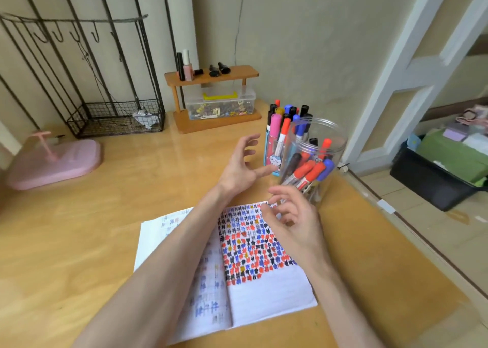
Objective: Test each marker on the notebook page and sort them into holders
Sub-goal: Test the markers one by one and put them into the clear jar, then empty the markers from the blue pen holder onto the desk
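Both hands hold nothing: the left hand [237, 168] has its fingers [249, 142] spread and relaxed, and the right hand [295, 223] has its own loosely curled. The clear jar [336, 136] of markers [307, 172] stands just beyond the right fingertips. The blue holder [272, 160], crowded with upright pens, is just right of the left fingers. The notebook [264, 294] lies open on the table [92, 228] beneath both wrists. A hasty reach could tip the light-looking jar or knock the holder. A dragged forearm might smear fresh ink.
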Demonstrator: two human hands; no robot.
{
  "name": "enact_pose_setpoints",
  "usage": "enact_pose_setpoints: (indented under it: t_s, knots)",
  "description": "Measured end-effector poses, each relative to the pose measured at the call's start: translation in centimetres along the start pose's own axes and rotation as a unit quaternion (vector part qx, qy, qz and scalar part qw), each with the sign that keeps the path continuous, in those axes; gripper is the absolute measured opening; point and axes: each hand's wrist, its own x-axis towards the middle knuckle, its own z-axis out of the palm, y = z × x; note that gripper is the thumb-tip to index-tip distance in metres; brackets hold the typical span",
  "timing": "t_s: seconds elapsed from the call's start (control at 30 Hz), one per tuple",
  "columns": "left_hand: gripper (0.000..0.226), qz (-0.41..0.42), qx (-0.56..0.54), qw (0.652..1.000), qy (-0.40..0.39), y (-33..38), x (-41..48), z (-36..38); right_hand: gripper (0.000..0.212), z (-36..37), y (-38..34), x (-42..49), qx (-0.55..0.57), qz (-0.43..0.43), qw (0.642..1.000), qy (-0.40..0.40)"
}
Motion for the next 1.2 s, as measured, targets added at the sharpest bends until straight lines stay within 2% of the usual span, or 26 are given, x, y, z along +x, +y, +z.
enact_pose_setpoints:
  t_s: [0.1,0.23,0.3,0.4,0.73,1.2]
  knots:
    - [0.099,-0.004,-0.010,1.000,-0.017,-0.3,1.9,0.0,0.023,0.1,0.1,-0.1,0.011,0.007,1.000,-0.003]
    - [0.117,-0.014,-0.025,0.997,-0.078,-0.2,3.9,0.2,0.023,0.3,0.3,0.0,0.003,0.008,1.000,-0.006]
    - [0.119,-0.018,-0.031,0.995,-0.089,0.0,4.7,0.8,0.022,0.3,0.3,0.0,0.001,0.008,1.000,-0.008]
    - [0.110,-0.019,-0.018,0.997,-0.073,0.3,5.4,1.5,0.022,0.4,0.4,0.0,-0.007,0.010,1.000,-0.014]
    - [0.105,-0.010,0.005,1.000,-0.002,0.5,4.6,0.8,0.022,0.4,0.1,0.1,-0.013,0.016,1.000,-0.008]
    - [0.109,-0.047,-0.011,0.994,0.096,0.7,-3.9,-8.2,0.026,1.7,-1.6,1.6,0.003,0.051,0.998,-0.048]
